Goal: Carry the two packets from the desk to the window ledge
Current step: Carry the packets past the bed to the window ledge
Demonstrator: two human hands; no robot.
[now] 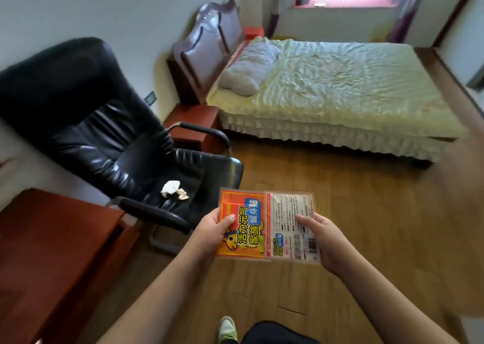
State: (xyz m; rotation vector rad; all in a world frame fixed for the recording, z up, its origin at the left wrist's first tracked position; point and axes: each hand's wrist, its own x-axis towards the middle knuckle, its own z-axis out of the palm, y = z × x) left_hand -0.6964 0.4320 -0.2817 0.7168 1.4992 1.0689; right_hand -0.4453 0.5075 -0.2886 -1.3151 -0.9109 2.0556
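Note:
Two flat packets are held side by side in front of me, above the wooden floor. The orange packet (242, 226) with yellow and blue lettering is in my left hand (209, 235), thumb on its face. The pale packet (293, 226), showing small print and a barcode, is in my right hand (324, 239). Their inner edges overlap slightly. The red window ledge (340, 2) lies far ahead at the top of the view, beyond the bed. A corner of the red-brown desk (52, 252) is at my lower left.
A black leather armchair (99, 124) with crumpled tissue (170, 188) on its seat stands left. A bed (340, 90) with pale green cover and dark headboard fills the middle; a red bedside cabinet (193, 124) sits beside it. Wooden floor (366, 213) runs along the bed's right side toward the window.

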